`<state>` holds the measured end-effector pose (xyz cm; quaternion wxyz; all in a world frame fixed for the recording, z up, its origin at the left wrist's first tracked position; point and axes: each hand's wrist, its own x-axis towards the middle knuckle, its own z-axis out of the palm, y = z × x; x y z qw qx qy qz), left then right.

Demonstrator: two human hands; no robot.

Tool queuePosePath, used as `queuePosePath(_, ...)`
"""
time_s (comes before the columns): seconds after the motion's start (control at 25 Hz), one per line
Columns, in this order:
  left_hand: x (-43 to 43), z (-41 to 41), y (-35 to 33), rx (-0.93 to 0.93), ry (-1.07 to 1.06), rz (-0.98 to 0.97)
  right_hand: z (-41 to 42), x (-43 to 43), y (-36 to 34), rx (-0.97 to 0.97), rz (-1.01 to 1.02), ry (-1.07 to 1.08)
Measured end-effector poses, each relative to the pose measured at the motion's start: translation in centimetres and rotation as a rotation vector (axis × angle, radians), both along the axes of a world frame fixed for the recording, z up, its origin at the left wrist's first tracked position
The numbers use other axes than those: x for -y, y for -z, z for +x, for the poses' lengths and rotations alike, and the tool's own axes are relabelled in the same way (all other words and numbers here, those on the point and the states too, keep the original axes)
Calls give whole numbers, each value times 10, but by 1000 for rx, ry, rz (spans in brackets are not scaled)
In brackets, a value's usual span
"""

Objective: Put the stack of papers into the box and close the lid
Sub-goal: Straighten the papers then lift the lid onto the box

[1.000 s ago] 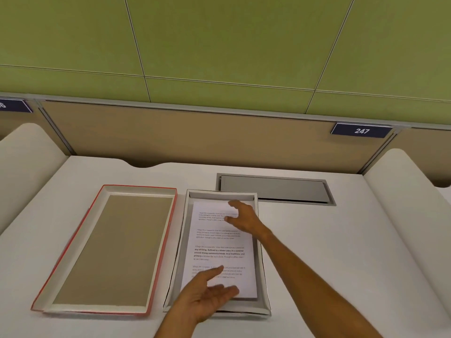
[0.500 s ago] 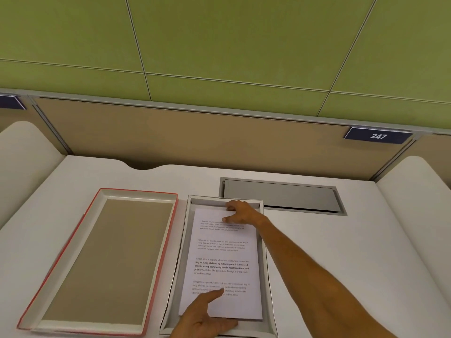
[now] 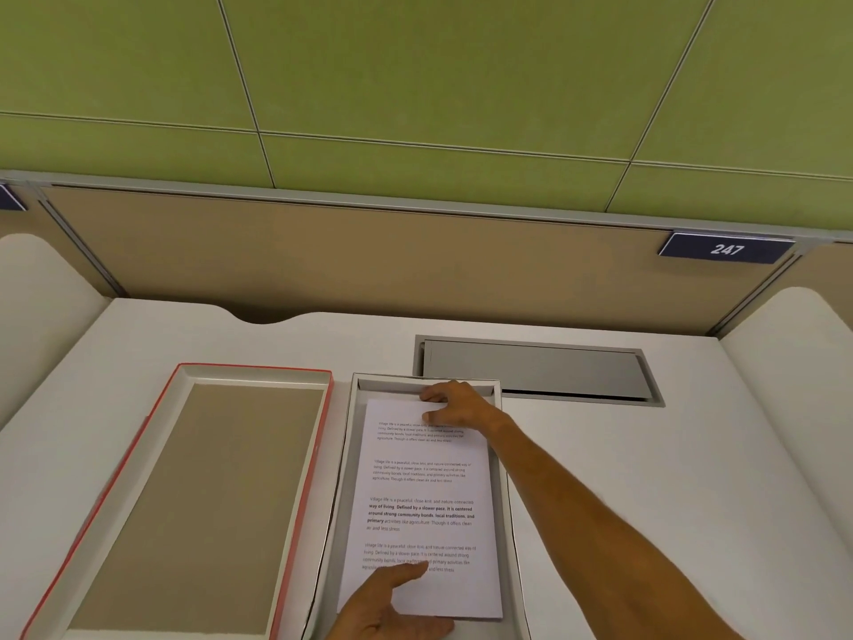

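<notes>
Inside the white cardboard box (image 3: 351, 459), right hand (image 3: 463, 405) and left hand (image 3: 391, 609) are pinching the printed white paper stack (image 3: 422, 498) — far and near edges.

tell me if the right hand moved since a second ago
Yes. The right hand slid away from the person, up the papers to the far wall of the box, nearer the grey desk hatch.

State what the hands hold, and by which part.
The stack of papers: right hand pinches its far edge, left hand its near edge, thumb on top, inside the box.
</notes>
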<state>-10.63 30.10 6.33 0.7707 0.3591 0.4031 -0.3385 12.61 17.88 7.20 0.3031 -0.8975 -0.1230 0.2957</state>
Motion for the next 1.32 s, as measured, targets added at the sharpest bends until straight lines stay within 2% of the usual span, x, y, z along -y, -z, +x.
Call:
queuePosePath(0.12, 5, -6, -4, 37, 77, 23, -3, 0, 0, 28, -16, -20)
queuePosePath(0.24, 0, -1, -11, 105, -48, 63, -6, 2, -3, 24, -39, -48)
queuePosePath(0.32, -14, -2, -13, 87, -45, 30, -7, 3, -9, 35, -57, -74)
queuePosePath(0.4, -36, -11, -21, 37, 44, -49, -8, -1, -18, 89, -46, -51)
queuePosePath(0.48, -76, -16, -27, 70, 17, 99, -17, -17, -30, 116, 95, 46)
queuePosePath(0.52, -103, -15, -26, 124, -8, 286, -27, -30, -34, 82, 212, 119)
queuePosePath(0.56, -134, -16, -24, 167, -21, 571, -42, -46, -34, 13, 322, 188)
queuePosePath(0.64, -198, -12, -16, 97, 48, 1247, -80, -84, -24, -143, 420, 263)
queuePosePath(0.68, -228, -11, -12, 28, 108, 1521, -101, -102, -14, -200, 411, 273)
queuePosePath(0.72, -252, -13, -8, -54, 178, 1695, -121, -119, -4, -240, 384, 275)
queuePosePath(0.76, -270, -17, -6, -141, 260, 1775, -138, -135, 5, -255, 337, 267)
queuePosePath(0.88, -294, -29, 4, -276, 458, 1763, -170, -164, 26, -203, 164, 196)
queuePosePath(1.0, -305, -36, 12, -157, 477, 1760, -186, -177, 35, -202, 109, 156)
queuePosePath(1.08, -308, -39, 11, -91, 403, 1719, -191, -178, 35, -200, 96, 153)
queuePosePath(1.2, -305, -43, -4, -36, 224, 1668, -194, -178, 27, -81, 89, 122)
queuePosePath(1.32, -299, -39, -38, 4, 115, 1648, -193, -184, 3, -34, 229, 110)
